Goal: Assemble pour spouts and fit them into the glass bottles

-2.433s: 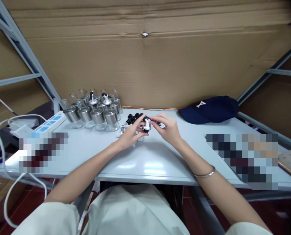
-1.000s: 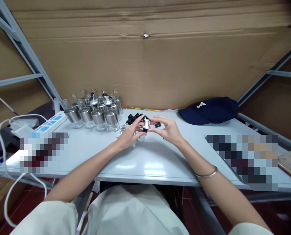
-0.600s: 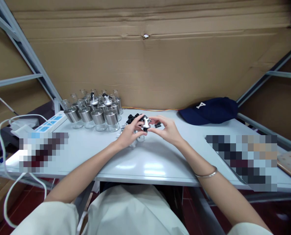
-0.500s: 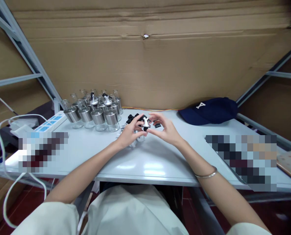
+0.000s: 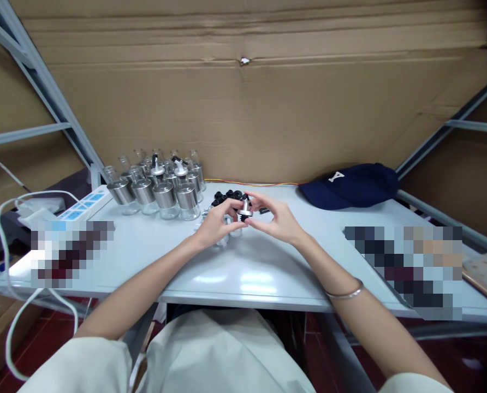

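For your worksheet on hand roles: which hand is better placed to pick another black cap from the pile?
Probably the right hand: the left hand pinches the silver pourer top, and the black caps lie just beyond both.

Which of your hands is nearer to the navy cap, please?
The right hand is nearer: the cap lies beyond it, to its right. The left hand is on the far side of the silver spout both hands hold, toward the jars.

Single head-worn view, looking forward and down from above the near edge of the pale grey table (image 5: 243, 273). Table fills mid-frame at arm's length; brown corrugated cardboard wall (image 5: 243, 109) stands close behind it, facing the camera.
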A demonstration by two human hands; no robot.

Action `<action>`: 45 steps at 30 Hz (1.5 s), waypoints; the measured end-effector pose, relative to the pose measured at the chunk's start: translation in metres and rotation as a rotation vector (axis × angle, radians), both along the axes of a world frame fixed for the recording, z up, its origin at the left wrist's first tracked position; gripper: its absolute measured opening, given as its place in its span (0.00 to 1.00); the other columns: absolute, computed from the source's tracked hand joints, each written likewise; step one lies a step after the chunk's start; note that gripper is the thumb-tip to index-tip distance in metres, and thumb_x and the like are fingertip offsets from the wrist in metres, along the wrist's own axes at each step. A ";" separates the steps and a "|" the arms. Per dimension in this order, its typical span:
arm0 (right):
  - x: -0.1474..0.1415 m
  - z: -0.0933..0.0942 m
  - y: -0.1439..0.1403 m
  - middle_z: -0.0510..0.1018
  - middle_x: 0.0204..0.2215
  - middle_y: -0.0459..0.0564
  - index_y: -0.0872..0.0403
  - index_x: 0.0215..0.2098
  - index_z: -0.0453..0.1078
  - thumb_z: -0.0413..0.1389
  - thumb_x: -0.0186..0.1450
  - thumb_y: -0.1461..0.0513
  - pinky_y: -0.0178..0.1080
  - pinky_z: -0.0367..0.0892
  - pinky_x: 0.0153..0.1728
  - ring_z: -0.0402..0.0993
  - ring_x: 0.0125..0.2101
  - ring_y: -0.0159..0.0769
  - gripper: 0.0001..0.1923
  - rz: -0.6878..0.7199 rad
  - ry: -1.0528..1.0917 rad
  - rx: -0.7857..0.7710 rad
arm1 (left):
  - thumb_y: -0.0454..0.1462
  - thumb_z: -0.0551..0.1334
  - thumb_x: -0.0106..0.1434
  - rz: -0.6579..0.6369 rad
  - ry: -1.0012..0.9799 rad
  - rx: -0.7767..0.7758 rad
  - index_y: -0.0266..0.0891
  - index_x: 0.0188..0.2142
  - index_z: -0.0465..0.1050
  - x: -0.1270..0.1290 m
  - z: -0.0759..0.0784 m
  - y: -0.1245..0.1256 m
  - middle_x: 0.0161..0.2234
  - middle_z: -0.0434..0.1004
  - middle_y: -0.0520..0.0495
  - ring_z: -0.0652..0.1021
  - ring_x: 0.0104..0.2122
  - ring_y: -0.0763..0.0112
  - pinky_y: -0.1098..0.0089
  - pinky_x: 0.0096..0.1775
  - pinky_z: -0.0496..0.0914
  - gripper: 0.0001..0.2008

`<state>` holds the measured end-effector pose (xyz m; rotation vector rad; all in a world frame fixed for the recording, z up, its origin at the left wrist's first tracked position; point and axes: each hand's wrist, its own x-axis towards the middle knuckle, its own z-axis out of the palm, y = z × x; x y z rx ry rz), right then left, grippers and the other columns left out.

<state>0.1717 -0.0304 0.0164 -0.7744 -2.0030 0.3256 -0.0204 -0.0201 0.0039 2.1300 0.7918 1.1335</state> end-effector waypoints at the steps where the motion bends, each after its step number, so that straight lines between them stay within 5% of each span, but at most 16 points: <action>1: 0.001 0.000 0.001 0.76 0.34 0.49 0.51 0.55 0.65 0.61 0.57 0.58 0.42 0.71 0.39 0.73 0.32 0.35 0.27 -0.007 0.003 0.001 | 0.40 0.66 0.55 0.020 0.030 0.017 0.38 0.44 0.67 0.000 0.001 -0.001 0.33 0.74 0.49 0.74 0.30 0.73 0.72 0.35 0.68 0.18; 13: 0.000 0.000 -0.001 0.77 0.38 0.52 0.50 0.53 0.65 0.60 0.59 0.56 0.43 0.71 0.41 0.75 0.37 0.38 0.24 0.023 0.006 -0.026 | 0.39 0.65 0.55 -0.021 0.059 0.100 0.37 0.38 0.66 -0.003 0.000 0.004 0.37 0.72 0.48 0.73 0.34 0.71 0.70 0.39 0.68 0.13; 22: -0.006 -0.011 0.004 0.77 0.35 0.53 0.55 0.47 0.68 0.63 0.55 0.53 0.43 0.75 0.37 0.76 0.33 0.37 0.25 0.089 0.209 -0.333 | 0.45 0.63 0.58 0.103 0.341 0.449 0.39 0.42 0.68 -0.007 0.004 0.005 0.42 0.72 0.42 0.70 0.44 0.60 0.59 0.49 0.62 0.17; 25: -0.005 -0.010 0.006 0.77 0.38 0.53 0.53 0.47 0.67 0.62 0.56 0.53 0.42 0.74 0.39 0.74 0.38 0.37 0.23 0.067 0.275 -0.276 | 0.46 0.59 0.61 0.254 0.273 0.674 0.41 0.45 0.67 -0.023 0.016 0.013 0.44 0.71 0.42 0.70 0.46 0.59 0.57 0.53 0.57 0.17; 28: -0.003 -0.007 0.008 0.76 0.39 0.52 0.50 0.48 0.65 0.61 0.58 0.53 0.41 0.73 0.38 0.73 0.40 0.37 0.23 0.015 0.349 -0.199 | 0.41 0.52 0.65 0.620 -0.095 0.807 0.40 0.46 0.62 -0.051 0.032 0.027 0.45 0.68 0.43 0.68 0.49 0.61 0.58 0.54 0.57 0.12; 31: 0.000 -0.004 0.009 0.75 0.39 0.51 0.49 0.49 0.63 0.59 0.59 0.53 0.40 0.71 0.37 0.73 0.40 0.38 0.22 -0.031 0.397 -0.142 | 0.36 0.51 0.64 1.040 -0.339 0.677 0.38 0.49 0.57 -0.087 0.041 0.045 0.51 0.61 0.40 0.63 0.54 0.61 0.58 0.57 0.56 0.13; 34: 0.002 -0.003 0.011 0.74 0.38 0.50 0.48 0.50 0.64 0.58 0.61 0.51 0.40 0.71 0.38 0.72 0.38 0.37 0.21 -0.083 0.420 -0.103 | 0.30 0.53 0.60 1.264 -0.335 0.458 0.34 0.49 0.57 -0.118 0.039 0.062 0.51 0.61 0.37 0.63 0.55 0.62 0.60 0.59 0.54 0.16; 39: 0.001 -0.004 0.012 0.72 0.36 0.48 0.50 0.49 0.64 0.55 0.62 0.49 0.39 0.71 0.37 0.72 0.35 0.35 0.21 -0.100 0.448 -0.118 | 0.29 0.55 0.61 1.214 -0.184 0.202 0.32 0.51 0.57 -0.138 0.031 0.075 0.52 0.64 0.35 0.67 0.54 0.61 0.61 0.56 0.59 0.18; 45: 0.001 -0.003 0.010 0.71 0.34 0.47 0.50 0.49 0.64 0.55 0.62 0.49 0.37 0.70 0.32 0.72 0.31 0.32 0.21 -0.140 0.488 -0.091 | 0.27 0.53 0.61 1.285 -0.091 0.204 0.36 0.50 0.60 -0.136 0.033 0.068 0.49 0.68 0.40 0.70 0.51 0.60 0.56 0.55 0.59 0.17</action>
